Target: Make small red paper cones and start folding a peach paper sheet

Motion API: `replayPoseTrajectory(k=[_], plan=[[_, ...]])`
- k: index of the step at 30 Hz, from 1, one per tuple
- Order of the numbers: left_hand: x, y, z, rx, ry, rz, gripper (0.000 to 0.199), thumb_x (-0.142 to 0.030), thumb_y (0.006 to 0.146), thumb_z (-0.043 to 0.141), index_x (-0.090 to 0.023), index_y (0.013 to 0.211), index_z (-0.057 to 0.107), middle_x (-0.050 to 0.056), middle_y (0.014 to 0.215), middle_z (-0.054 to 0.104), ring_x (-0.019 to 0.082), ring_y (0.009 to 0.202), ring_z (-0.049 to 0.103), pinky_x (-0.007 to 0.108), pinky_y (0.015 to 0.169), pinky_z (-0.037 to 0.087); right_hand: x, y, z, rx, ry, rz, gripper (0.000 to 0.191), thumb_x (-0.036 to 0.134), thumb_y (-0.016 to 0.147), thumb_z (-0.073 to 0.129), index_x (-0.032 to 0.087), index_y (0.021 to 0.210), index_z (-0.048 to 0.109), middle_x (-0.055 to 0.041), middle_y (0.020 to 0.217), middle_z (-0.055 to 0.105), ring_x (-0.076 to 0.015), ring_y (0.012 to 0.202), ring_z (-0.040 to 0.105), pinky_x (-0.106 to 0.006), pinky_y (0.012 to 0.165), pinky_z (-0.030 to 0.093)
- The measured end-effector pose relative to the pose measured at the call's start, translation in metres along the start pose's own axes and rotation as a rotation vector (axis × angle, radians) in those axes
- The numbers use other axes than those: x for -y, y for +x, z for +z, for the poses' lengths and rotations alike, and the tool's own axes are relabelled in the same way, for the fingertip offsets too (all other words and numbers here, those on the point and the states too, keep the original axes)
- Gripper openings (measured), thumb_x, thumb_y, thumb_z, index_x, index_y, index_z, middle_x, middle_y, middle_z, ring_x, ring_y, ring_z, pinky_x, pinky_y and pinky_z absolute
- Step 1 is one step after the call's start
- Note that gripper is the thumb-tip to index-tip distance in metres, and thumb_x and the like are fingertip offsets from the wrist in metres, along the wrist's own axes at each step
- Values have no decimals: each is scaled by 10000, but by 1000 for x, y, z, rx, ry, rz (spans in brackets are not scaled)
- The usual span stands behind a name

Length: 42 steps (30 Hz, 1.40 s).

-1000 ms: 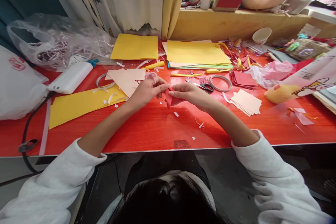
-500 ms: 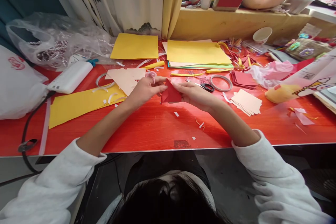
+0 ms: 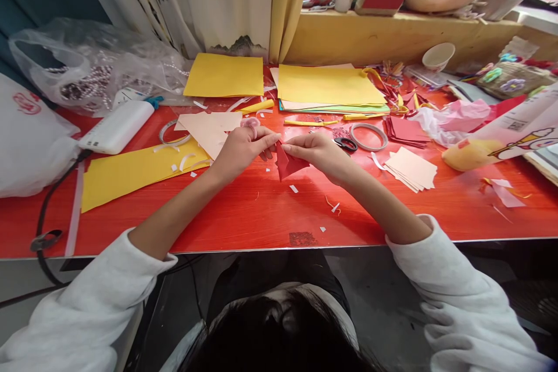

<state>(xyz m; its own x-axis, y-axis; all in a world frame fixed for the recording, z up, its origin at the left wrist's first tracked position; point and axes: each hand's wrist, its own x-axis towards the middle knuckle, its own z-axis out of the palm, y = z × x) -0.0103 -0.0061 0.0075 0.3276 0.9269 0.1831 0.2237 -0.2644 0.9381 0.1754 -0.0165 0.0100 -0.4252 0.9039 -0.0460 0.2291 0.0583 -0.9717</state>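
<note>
A small folded piece of red paper [image 3: 289,165] is held above the red table between my two hands. My left hand [image 3: 247,148] pinches its upper left corner between thumb and fingers. With thumb and fingertips, my right hand [image 3: 317,152] grips the top of the same paper, whose pointed end hangs downward. Black-handled scissors [image 3: 345,144] lie just behind my right hand, their blades mostly hidden. Beside them is a roll of tape [image 3: 368,137].
Yellow sheets [image 3: 329,84] lie at the back of the red table [image 3: 244,215]. Red squares [image 3: 406,130] and pale pink squares [image 3: 411,168] are on the right. A white power bank [image 3: 117,127] and plastic bags [image 3: 30,139] stand left. A cup [image 3: 438,57] is back right.
The red paper has turned and shifted slightly right, its point now hanging lower. My right hand's fingers have moved along its top edge, and the scissors' blades are more hidden.
</note>
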Motion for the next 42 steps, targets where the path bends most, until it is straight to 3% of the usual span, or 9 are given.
replayPoseTrajectory(k=[5,8,12,20,28,36,42], plan=[[6,1,1,-33,31,8,231,-343,825,596,-136,751,669,8,641,624,103,597,579,236,624,488,1,0,2,-10,-36,-17,476,583,706,675,108,737,655,5,630,508,-94,596,420,-243,563,305],[7,0,2,-47,130,42,247,-352,844,573,-147,733,655,-1,626,602,104,617,565,246,676,468,3,-1,2,11,85,42,472,588,732,649,118,702,642,19,607,479,-80,571,395,-236,542,296],[5,0,2,-61,199,63,289,-375,851,564,-149,682,619,0,632,583,103,633,539,249,697,448,2,-1,2,90,219,116,408,524,704,708,125,786,686,4,668,564,-90,615,478,-238,597,373],[2,5,-4,85,-59,-61,235,-326,750,679,-124,870,690,22,762,646,103,676,573,241,672,487,-4,2,-2,35,210,94,363,488,729,717,133,802,727,-38,753,672,-142,712,596,-253,664,467],[5,3,-1,2,24,6,162,-233,761,635,-140,879,698,15,799,661,116,741,597,252,737,500,-2,0,-6,158,392,188,210,334,794,707,137,857,736,-62,872,706,-144,863,660,-275,839,522],[5,3,0,4,58,46,144,-226,776,610,-147,863,694,23,836,680,137,802,614,264,770,501,3,0,-2,82,278,164,238,323,726,756,102,800,706,6,656,615,-84,620,562,-241,651,469],[6,1,1,-2,93,65,149,-219,789,594,-151,877,693,20,862,684,125,769,605,271,777,497,1,1,0,66,242,148,248,339,702,765,109,726,674,10,617,587,-79,572,526,-242,608,449]])
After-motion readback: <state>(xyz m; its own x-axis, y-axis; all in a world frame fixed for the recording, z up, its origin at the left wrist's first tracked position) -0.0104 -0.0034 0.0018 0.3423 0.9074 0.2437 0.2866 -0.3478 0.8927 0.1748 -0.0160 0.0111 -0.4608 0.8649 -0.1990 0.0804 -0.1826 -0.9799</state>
